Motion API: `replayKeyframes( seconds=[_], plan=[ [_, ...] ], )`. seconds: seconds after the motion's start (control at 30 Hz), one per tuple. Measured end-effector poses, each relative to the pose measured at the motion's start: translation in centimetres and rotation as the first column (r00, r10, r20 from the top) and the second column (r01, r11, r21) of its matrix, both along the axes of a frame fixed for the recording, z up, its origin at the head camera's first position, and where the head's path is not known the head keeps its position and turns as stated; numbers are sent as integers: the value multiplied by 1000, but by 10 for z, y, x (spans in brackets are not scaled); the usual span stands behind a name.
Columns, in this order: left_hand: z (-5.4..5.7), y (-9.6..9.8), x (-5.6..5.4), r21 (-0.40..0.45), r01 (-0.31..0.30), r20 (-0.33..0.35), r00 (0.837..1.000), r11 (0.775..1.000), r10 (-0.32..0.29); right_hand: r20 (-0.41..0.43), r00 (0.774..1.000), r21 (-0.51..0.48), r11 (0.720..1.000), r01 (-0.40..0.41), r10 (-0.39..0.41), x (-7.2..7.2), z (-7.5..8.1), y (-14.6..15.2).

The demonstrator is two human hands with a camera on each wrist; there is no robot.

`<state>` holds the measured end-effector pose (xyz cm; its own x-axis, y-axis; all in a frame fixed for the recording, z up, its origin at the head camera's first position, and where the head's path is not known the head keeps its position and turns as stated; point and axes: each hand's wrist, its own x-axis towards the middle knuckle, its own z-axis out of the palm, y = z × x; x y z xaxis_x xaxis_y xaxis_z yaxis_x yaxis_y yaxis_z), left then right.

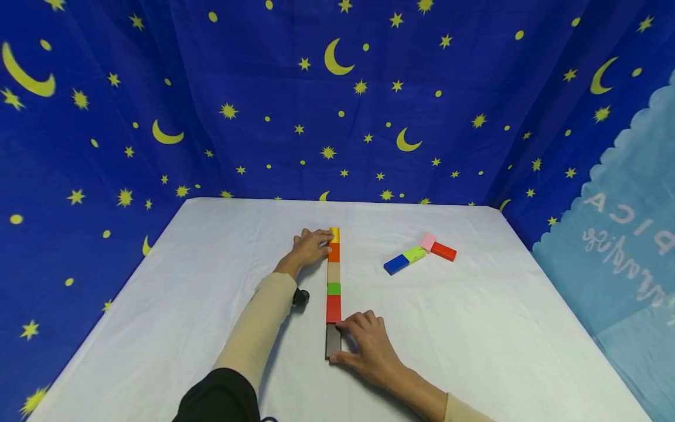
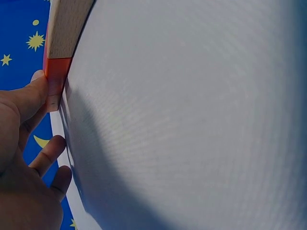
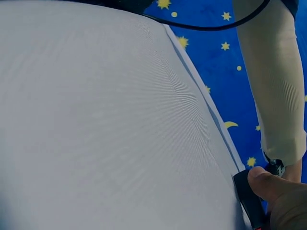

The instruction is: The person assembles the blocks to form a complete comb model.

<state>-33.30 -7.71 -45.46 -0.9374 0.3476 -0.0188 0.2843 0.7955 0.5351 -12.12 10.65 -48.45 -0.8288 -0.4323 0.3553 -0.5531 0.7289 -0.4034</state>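
Observation:
A straight row of coloured blocks runs away from me in the head view: a dark grey block (image 1: 333,341) nearest, then red (image 1: 334,308), green (image 1: 334,289), plain wood (image 1: 334,272), orange (image 1: 334,253) and yellow (image 1: 335,235) at the far end. My left hand (image 1: 311,247) touches the left side of the far end, fingertips at the yellow and orange blocks. In the left wrist view its thumb lies against the orange block (image 2: 56,72). My right hand (image 1: 373,350) holds the dark grey block lengthwise, thumb at the near end and index finger at the far corner.
Right of the row lies a loose angled line of blocks: blue (image 1: 396,264), lime green (image 1: 414,254), pink (image 1: 428,242) and red (image 1: 443,251). A white cloth (image 1: 474,328) covers the table. Blue star-patterned curtain (image 1: 274,88) surrounds it.

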Motion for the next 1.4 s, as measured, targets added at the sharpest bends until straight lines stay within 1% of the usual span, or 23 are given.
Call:
replayKeyframes(
  seconds=[0.2,0.33,0.53,0.7,0.8,0.93,1.03,1.13,1.17,1.27,1.4],
  plan=[
    [0,0,1,7,9,-3,1000,1000,-9,-42,999,-7,1000,5,-5,-1,-1,-1],
    [1,0,0,4,2,12,1000,1000,-2,-47,999,-11,1000,6,-6,-2,-1,-1],
    [2,0,-1,8,-13,21,1000,1000,13,-25,1000,-12,1000,2,-3,-5,0,0],
    [2,0,-3,-10,-1,17,1000,1000,1,-1,1000,-16,1000,7,-7,-5,1,0],
    [1,0,-3,-12,2,14,1000,1000,-2,-6,1000,-13,1000,9,-9,-6,0,0],
    [1,1,-3,-11,6,16,1000,1000,-5,16,1000,-25,1000,-4,4,-10,5,6],
    [1,0,-4,-5,8,6,1000,1000,-8,16,1000,-69,998,-1,2,-25,14,18],
    [1,-1,-5,0,3,-6,1000,1000,-3,-8,999,-108,993,47,-48,-51,22,36],
    [1,-1,-5,1,1,-6,1000,1000,-1,-17,997,-107,992,70,-72,-61,23,43],
    [0,-1,-4,-6,0,-2,1000,1000,0,2,990,-87,986,142,-143,-86,22,66],
    [-1,-1,-4,-8,4,8,1000,1000,-4,37,978,-45,978,206,-204,-113,19,92]
  ],
)
